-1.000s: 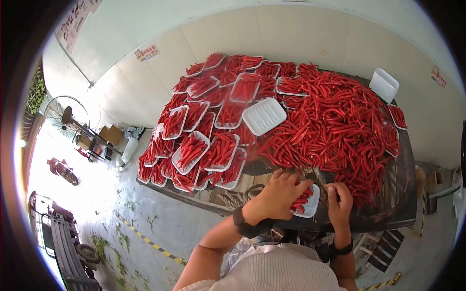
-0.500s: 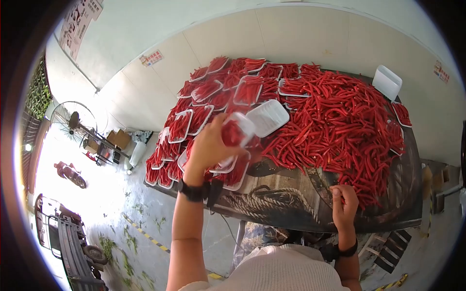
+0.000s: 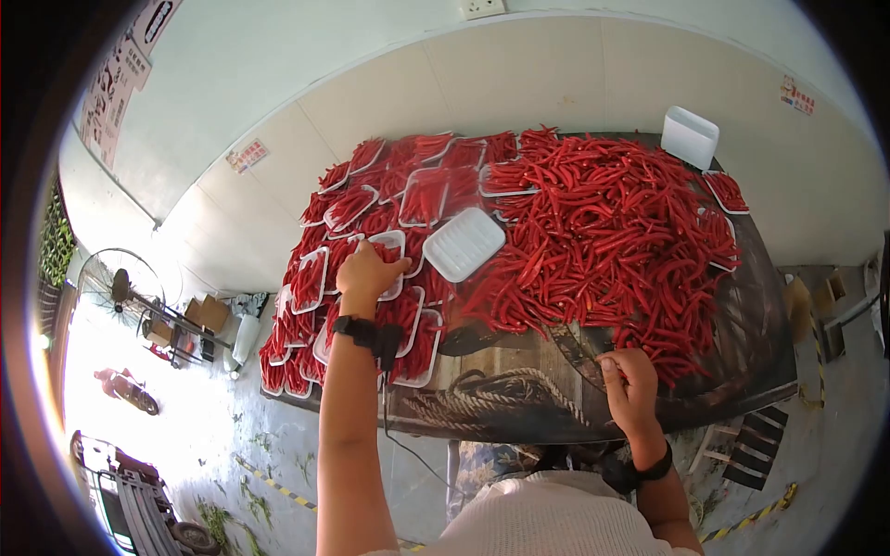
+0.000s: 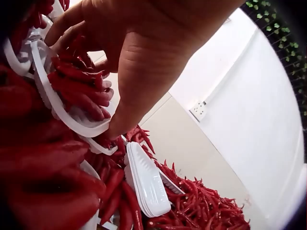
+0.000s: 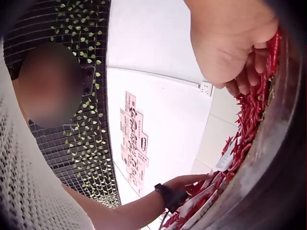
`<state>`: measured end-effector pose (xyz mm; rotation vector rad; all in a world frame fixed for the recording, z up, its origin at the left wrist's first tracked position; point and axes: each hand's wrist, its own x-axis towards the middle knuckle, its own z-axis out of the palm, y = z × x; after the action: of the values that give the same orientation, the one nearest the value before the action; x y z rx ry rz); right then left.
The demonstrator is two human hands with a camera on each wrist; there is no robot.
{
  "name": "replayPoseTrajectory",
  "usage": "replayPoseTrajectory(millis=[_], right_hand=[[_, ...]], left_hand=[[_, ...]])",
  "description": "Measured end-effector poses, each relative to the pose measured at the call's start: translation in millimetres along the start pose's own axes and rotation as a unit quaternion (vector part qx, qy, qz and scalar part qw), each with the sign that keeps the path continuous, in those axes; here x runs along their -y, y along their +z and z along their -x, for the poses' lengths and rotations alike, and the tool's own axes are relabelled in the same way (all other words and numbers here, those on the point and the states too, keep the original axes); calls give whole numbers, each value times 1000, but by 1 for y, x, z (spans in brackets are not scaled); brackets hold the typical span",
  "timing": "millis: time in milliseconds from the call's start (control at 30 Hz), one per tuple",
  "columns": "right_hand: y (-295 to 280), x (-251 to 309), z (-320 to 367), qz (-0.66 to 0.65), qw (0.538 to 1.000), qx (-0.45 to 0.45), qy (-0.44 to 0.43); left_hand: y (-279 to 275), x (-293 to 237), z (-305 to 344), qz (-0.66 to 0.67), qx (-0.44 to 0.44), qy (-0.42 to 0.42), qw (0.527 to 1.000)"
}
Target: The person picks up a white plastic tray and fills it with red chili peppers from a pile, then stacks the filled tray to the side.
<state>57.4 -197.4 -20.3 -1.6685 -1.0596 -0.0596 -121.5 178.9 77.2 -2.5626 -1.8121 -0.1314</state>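
Observation:
My left hand (image 3: 364, 274) reaches over the filled trays on the left of the table. Its thumb and fingers grip the sides of a white tray (image 4: 60, 108) of red chilies, the left wrist view shows, with the hand (image 4: 148, 57) arched above it. Right of it, a stack of empty white trays (image 3: 464, 244) lies on the chilies. My right hand (image 3: 631, 394) is near the table's front edge beside the loose chili pile (image 3: 603, 222). Its fingers curl loosely in the right wrist view, the hand (image 5: 235, 48) close to chilies; nothing is seen held.
Another white tray stack (image 3: 690, 137) stands at the back right, near a filled tray (image 3: 728, 192). Rows of filled trays cover the table's left part. A wall is behind. The printed table cover (image 3: 501, 398) shows at the front. A fan (image 3: 120, 287) stands far left.
My left hand has carried the filled tray from the front of the table up and left onto the other filled trays. The right hand has stayed near the front edge. The head view has shifted.

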Motion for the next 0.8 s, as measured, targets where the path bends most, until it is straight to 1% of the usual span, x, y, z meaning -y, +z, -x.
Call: replayPoseTrajectory(millis=[33, 100, 167, 200, 300, 333, 367, 433, 467, 500, 567, 600, 633, 700, 767, 800], right_hand=[[0, 0, -1, 0, 1000, -3, -11], [-1, -1, -1, 8, 1000, 1, -12], [-2, -1, -1, 16, 1000, 4, -13], [-2, -1, -2, 16, 1000, 5, -20], [-1, -1, -2, 13, 1000, -2, -25], [-1, -1, -2, 10, 1000, -4, -27], [-1, -1, -2, 11, 1000, -10, -24], [-3, 0, -3, 13, 1000, 9, -13], [-2, 1, -3, 14, 1000, 7, -12], [-1, 2, -4, 16, 1000, 3, -17], [0, 3, -3, 19, 1000, 0, -21], [-1, 1, -3, 23, 999, 1, -26], [-1, 0, -3, 29, 999, 1, -31], [1, -4, -1, 28, 999, -9, -32], [1, -5, -1, 25, 999, -21, -32], [1, -5, -1, 29, 999, -17, -38]], left_hand=[[-1, 0, -1, -6, -5, -16, 1000], [-2, 0, 0, -30, -6, 0, 1000], [-2, -3, 1, -56, 9, -19, 998], [1, -3, 2, -53, -17, -9, 998], [-1, -8, 2, -77, -9, -14, 997], [-4, -15, 10, -94, -59, -19, 994], [-3, -17, 12, -96, -60, -12, 994], [2, -21, 14, -62, -183, 71, 979], [8, -24, 11, 14, -225, 132, 965], [13, -28, 6, 15, -225, 134, 965], [22, -39, -6, 78, -167, 180, 966], [29, -44, -7, 64, -190, 185, 962], [34, -47, -10, 67, -191, 188, 961], [40, -53, -12, -37, -203, 166, 964], [41, -55, -16, -12, -204, 170, 964], [38, -58, -15, -14, -185, 147, 972]])
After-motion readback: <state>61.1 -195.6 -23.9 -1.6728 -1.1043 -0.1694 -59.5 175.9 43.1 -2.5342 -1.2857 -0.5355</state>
